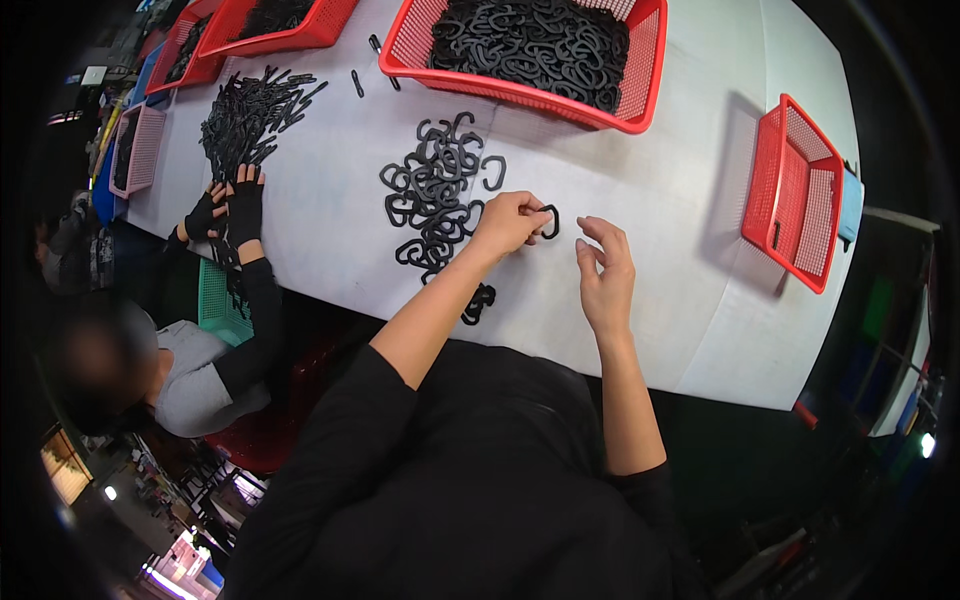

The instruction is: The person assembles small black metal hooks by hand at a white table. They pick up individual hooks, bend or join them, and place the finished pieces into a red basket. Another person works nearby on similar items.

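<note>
One black hook-shaped plastic part (548, 221) is pinched at the fingertips of the left hand (508, 224) — thumb and forefinger closed narrow on it, part held just above the white table (640, 300). The right hand (604, 272) holds nothing: fingers (598, 232) are loosely curled and slightly spread, tips pointed toward the part, near it but not touching. Both wrists are held above the table top; the left forearm is angled up from lower left, the right forearm comes nearly straight up from the lower edge, black sleeves pushed back approx. to the elbows.

Just left of the left hand 1 loose pile of the same black parts (437, 192) is spread on the table — too tangled for an exact count, a few dozen at least. A small cluster of parts (480, 301) is seen at the table edge under the left forearm.

Red mesh baskets: 4 are counted. 1 large basket (640, 70) behind the pile is heaped w/ black parts, 1 basket (800, 190) at far right looks nearly empty, 2 more baskets (262, 28) sit at upper left.

At the left a second person's 2 gloved hands (232, 210) are laid on a separate heap of black strips (250, 115). A green basket (222, 300) is seen below that person's arms.
</note>
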Available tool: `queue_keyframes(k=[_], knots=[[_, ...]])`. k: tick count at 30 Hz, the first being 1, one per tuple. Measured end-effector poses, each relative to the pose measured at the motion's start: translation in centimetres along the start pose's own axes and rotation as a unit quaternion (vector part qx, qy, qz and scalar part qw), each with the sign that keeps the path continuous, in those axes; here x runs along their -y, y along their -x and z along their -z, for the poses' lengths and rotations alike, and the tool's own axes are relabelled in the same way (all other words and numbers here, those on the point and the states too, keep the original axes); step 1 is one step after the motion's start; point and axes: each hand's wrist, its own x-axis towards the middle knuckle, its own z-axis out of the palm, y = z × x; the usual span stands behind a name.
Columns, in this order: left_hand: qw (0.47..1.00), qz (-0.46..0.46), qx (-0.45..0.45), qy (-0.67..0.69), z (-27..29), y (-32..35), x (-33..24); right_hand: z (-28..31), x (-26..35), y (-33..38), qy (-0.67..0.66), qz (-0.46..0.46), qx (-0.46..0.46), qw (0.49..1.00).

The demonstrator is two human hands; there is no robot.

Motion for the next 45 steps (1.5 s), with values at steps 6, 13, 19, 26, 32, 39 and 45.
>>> queue_keyframes(k=[6, 13, 19, 26, 32, 39, 45], knots=[[0.982, 0.017, 0.078, 0.170, 0.2, 7.3, -4.1, 0.9, 1.9, 2.7, -0.175, -0.131, 0.025, 0.975], [0.976, 0.002, 0.072, 0.207, 1.0, 10.3, -5.7, 1.6, 4.1, 3.0, -0.292, -0.202, 0.058, 0.933], [0.984, -0.026, 0.052, 0.169, 0.9, 11.5, -5.6, 2.3, 5.1, 3.8, -0.296, -0.182, 0.071, 0.935], [0.984, -0.037, 0.040, 0.171, 0.5, 12.3, -5.5, 2.6, 5.4, 4.4, -0.309, -0.174, 0.073, 0.932], [0.973, -0.039, 0.036, 0.224, -0.3, 12.7, -5.1, 2.6, 5.0, 4.5, -0.369, -0.171, 0.070, 0.911], [0.971, -0.048, 0.030, 0.233, -1.5, 13.1, -4.9, 1.8, 4.8, 4.6, -0.388, -0.153, 0.016, 0.909], [0.954, -0.149, -0.100, 0.241, -1.8, 11.8, -4.6, -0.3, 5.3, 4.5, -0.190, -0.011, -0.045, 0.981]])
